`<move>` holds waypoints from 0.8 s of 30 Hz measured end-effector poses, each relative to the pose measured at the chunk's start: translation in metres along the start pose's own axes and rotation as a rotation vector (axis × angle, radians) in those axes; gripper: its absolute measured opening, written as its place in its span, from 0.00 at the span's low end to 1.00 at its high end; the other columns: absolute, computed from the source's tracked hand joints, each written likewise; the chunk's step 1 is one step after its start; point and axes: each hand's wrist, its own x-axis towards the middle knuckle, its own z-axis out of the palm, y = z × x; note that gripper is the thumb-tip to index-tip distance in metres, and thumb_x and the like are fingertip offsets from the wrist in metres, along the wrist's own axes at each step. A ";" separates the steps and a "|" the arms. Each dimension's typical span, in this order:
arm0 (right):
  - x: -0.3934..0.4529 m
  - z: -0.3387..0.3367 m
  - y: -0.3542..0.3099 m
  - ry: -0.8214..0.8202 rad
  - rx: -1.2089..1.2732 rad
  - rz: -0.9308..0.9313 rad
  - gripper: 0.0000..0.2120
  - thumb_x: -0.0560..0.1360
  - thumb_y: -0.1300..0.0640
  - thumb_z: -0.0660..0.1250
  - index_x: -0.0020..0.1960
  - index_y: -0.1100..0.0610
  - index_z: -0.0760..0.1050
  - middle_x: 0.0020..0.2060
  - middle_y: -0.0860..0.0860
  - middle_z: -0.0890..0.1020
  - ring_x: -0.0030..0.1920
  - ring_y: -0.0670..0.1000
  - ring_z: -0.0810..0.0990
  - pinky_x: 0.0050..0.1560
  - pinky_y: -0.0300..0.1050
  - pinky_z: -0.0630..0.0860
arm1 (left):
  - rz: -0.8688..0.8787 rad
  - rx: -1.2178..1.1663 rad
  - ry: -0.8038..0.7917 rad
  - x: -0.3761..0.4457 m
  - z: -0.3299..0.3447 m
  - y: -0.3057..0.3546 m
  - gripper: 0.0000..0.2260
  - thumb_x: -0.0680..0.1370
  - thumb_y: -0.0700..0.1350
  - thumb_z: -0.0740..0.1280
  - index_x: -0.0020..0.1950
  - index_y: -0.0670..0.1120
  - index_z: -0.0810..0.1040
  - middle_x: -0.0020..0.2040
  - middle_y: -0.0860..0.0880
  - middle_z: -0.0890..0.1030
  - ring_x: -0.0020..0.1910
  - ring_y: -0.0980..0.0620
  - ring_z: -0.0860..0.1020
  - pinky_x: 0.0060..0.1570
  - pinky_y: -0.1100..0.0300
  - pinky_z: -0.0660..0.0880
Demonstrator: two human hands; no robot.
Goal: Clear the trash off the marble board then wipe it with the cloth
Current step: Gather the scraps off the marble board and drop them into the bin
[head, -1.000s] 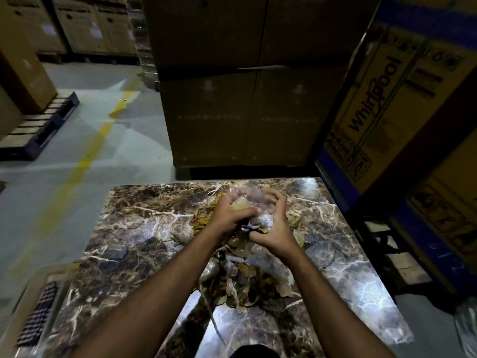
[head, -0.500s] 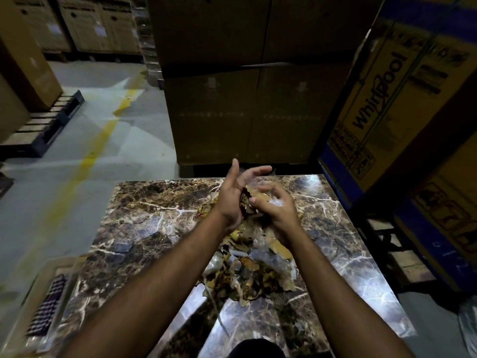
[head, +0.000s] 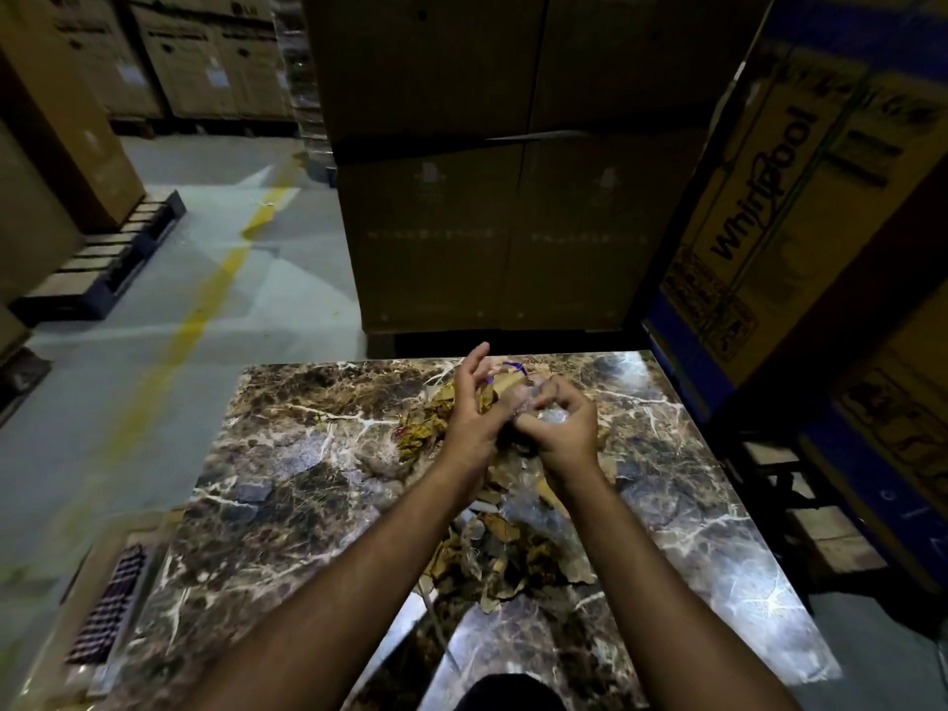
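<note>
My right hand (head: pixel 556 428) clutched crinkled plastic above the marble board (head: pixel 287 484); my left hand (head: pixel 469 413) cupped it loosely, fingers spread. Dry leaves (head: pixel 513 551) could spill from so loose a hold. The checked cloth (head: pixel 110 602) lay alongside.

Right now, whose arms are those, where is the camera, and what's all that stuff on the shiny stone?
Those are a person's own arms. There is one picture, taken by a camera worn on their head and looking down. The stone is a marble board strewn with trash: dry leaves and scraps. The left hand has its fingers fairly straight against a bunch of trash, while the right hand curls round crinkly clear plastic. A checked cloth waits beside the board's left edge. Big cardboard boxes stand behind.
</note>
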 end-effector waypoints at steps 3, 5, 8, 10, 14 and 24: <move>-0.004 0.000 0.003 -0.001 0.057 -0.058 0.09 0.59 0.56 0.72 0.33 0.47 0.73 0.38 0.52 0.78 0.42 0.56 0.78 0.40 0.57 0.80 | -0.241 -0.131 -0.007 -0.006 0.001 -0.008 0.38 0.70 0.58 0.77 0.76 0.65 0.62 0.71 0.42 0.73 0.61 0.41 0.80 0.51 0.42 0.81; -0.007 -0.001 0.006 -0.014 0.048 -0.081 0.09 0.60 0.56 0.72 0.36 0.47 0.74 0.42 0.47 0.80 0.48 0.55 0.80 0.47 0.60 0.83 | -0.361 -0.234 -0.018 -0.008 0.002 -0.014 0.46 0.65 0.60 0.81 0.78 0.57 0.63 0.67 0.38 0.77 0.57 0.39 0.82 0.48 0.42 0.81; -0.011 -0.006 0.007 -0.080 -0.015 -0.213 0.16 0.63 0.56 0.75 0.46 0.47 0.72 0.46 0.42 0.79 0.50 0.46 0.78 0.50 0.44 0.78 | -0.314 -0.307 0.051 -0.010 0.005 -0.019 0.48 0.61 0.61 0.82 0.76 0.46 0.68 0.61 0.38 0.80 0.55 0.41 0.83 0.42 0.48 0.81; -0.009 -0.012 0.007 -0.114 -0.065 -0.306 0.21 0.64 0.57 0.77 0.53 0.46 0.73 0.51 0.42 0.78 0.54 0.47 0.78 0.53 0.40 0.75 | -0.245 -0.364 0.072 -0.012 0.010 -0.020 0.51 0.59 0.65 0.82 0.75 0.45 0.69 0.64 0.39 0.80 0.58 0.40 0.81 0.48 0.44 0.80; -0.006 -0.015 0.001 -0.183 -0.087 -0.414 0.16 0.64 0.59 0.74 0.52 0.51 0.79 0.50 0.51 0.80 0.53 0.49 0.80 0.52 0.38 0.74 | -0.076 -0.369 0.091 -0.019 0.023 -0.015 0.51 0.56 0.62 0.84 0.70 0.36 0.72 0.57 0.39 0.81 0.55 0.44 0.82 0.50 0.47 0.81; -0.019 0.011 0.008 -0.514 0.088 -0.203 0.23 0.76 0.43 0.60 0.61 0.55 0.80 0.70 0.54 0.71 0.73 0.49 0.69 0.70 0.46 0.69 | 0.096 -0.317 0.497 -0.037 0.001 -0.031 0.34 0.63 0.42 0.79 0.65 0.31 0.73 0.55 0.33 0.81 0.52 0.39 0.82 0.51 0.49 0.79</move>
